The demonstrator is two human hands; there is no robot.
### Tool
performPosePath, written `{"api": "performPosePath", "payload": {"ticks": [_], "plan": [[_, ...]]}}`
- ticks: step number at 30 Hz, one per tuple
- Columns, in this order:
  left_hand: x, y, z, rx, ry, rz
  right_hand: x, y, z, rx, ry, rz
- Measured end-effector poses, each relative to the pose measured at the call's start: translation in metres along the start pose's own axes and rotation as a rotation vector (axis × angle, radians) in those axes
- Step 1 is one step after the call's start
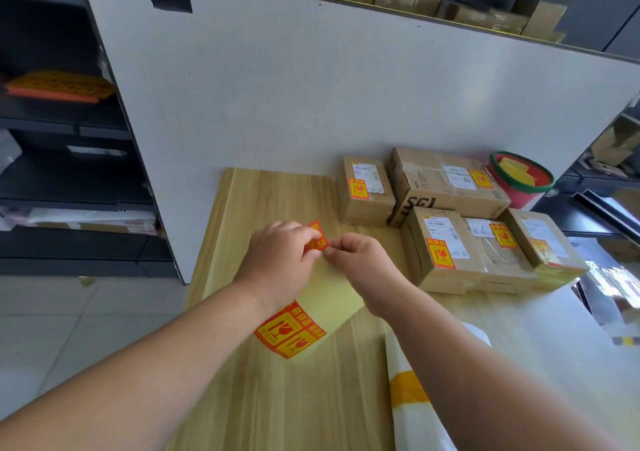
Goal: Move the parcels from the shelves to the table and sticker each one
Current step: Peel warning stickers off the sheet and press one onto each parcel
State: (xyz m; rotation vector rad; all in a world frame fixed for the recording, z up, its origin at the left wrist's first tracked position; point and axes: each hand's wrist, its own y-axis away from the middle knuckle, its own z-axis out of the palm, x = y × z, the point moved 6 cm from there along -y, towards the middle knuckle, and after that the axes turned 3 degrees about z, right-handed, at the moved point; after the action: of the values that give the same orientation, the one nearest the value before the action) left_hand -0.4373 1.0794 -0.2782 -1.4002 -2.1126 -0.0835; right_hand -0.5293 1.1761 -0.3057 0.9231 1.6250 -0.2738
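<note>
Pale wood worktop fills the lower middle of the frame, and at centre right five cardboard parcels sit packed together on it, every one already wearing a red-and-yellow label. At lower right lies a white bag with an orange band, no label showing on it. So this is the stickering step, mid-peel! The yellow sticker sheet lies at centre frame, mostly bare backing, with a few labels left at its lower left corner. Behind the parcels at right stands a red basket with yellow pads in it. The left hand has its fingers clamped on the sticker; the right hand pinches the sheet's top edge just beside it. Next, I'd say: pull the sticker free without creasing it, then press it flat on the bag.
</note>
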Motion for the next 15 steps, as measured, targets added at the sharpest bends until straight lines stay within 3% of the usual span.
{"api": "performPosePath", "payload": {"ticks": [3, 10, 15], "plan": [[-0.004, 0.001, 0.006, 0.004, 0.171, -0.106, -0.005, 0.002, 0.004, 0.006, 0.007, -0.04], [-0.008, 0.002, 0.017, -0.072, 0.392, -0.188, -0.002, 0.001, -0.002, 0.108, 0.017, -0.042], [-0.016, 0.001, 0.022, -0.095, 0.534, -0.241, -0.006, 0.001, -0.003, 0.091, 0.075, -0.075]]}}
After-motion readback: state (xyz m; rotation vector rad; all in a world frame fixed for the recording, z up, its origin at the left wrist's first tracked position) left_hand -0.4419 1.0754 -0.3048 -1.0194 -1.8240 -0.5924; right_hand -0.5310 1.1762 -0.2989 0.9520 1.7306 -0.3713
